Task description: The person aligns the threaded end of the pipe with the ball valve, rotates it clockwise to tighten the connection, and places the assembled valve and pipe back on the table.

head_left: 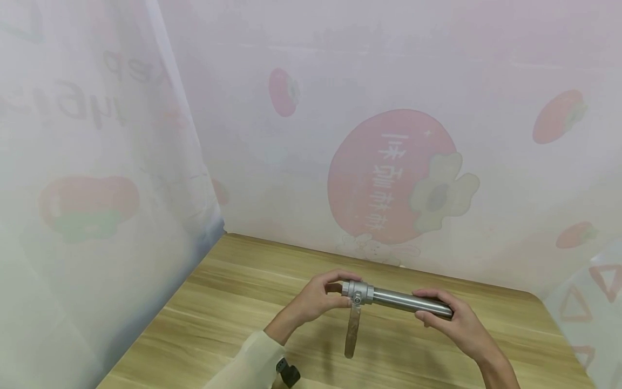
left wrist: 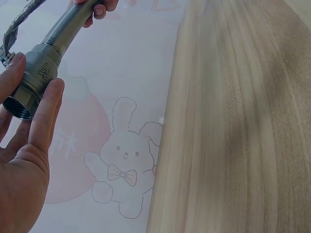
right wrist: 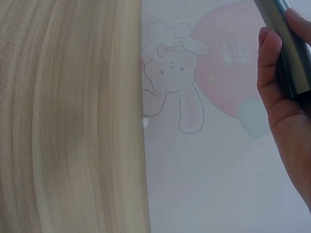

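A metal ball valve [head_left: 358, 292] and a smooth steel pipe [head_left: 396, 300] are joined end to end above the table. My left hand [head_left: 311, 300] holds the valve by its free end, between thumb and fingers. From the valve, a brownish lever handle [head_left: 352, 332] points toward me. My right hand [head_left: 461, 324] grips the pipe's far right end. In the left wrist view, the valve [left wrist: 41, 70] shows its open threaded mouth, and some thread is exposed where the pipe [left wrist: 73, 24] enters. The right wrist view has fingers curled round the pipe [right wrist: 286, 53].
Beneath both hands lies a wood-grain table [head_left: 252, 281]. A pale printed curtain [head_left: 272, 173] stands along its back edge, with another curtain [head_left: 121, 259] at the left. A black strap device [head_left: 289, 373] sits at my left wrist.
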`<state>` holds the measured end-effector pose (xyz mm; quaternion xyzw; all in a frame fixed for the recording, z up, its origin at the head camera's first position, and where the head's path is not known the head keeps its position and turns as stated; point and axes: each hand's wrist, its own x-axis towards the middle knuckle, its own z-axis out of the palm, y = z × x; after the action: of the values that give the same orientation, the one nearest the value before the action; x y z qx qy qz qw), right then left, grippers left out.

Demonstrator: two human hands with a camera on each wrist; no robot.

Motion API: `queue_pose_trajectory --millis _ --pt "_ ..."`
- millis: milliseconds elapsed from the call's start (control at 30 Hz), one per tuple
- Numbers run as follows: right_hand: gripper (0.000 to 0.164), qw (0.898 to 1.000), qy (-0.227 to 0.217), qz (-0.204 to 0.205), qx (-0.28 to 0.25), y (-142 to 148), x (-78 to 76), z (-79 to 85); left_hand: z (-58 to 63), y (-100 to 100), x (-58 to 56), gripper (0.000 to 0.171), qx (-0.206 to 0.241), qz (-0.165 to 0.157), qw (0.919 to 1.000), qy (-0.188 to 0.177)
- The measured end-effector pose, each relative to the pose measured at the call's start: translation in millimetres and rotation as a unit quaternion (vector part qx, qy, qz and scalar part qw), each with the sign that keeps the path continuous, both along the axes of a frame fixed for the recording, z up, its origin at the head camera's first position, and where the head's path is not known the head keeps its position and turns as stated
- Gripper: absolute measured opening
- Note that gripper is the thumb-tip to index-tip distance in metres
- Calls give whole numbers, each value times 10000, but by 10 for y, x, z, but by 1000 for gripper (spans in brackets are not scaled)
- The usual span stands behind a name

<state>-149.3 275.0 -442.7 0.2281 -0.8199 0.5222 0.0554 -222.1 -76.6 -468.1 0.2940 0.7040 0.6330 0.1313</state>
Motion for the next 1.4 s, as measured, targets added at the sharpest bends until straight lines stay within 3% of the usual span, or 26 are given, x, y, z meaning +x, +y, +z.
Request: queue_pose_trajectory --millis 400,767,1133,1400 --pt "35 9995 146 227 -154 6 -15 -12 -12 13 1 48 95 -46 9999 -38" --pt "41 9996 -265 8 83 18 17 14 -53 35 -23 48 105 -41 9999 -38" --pt "42 9998 -188 27 35 13 19 34 -22 47 -31 51 245 -45 9996 -89" --pt "41 9998 165 -63 4 19 -1 8 14 41 -41 53 115 -35 9999 -1"
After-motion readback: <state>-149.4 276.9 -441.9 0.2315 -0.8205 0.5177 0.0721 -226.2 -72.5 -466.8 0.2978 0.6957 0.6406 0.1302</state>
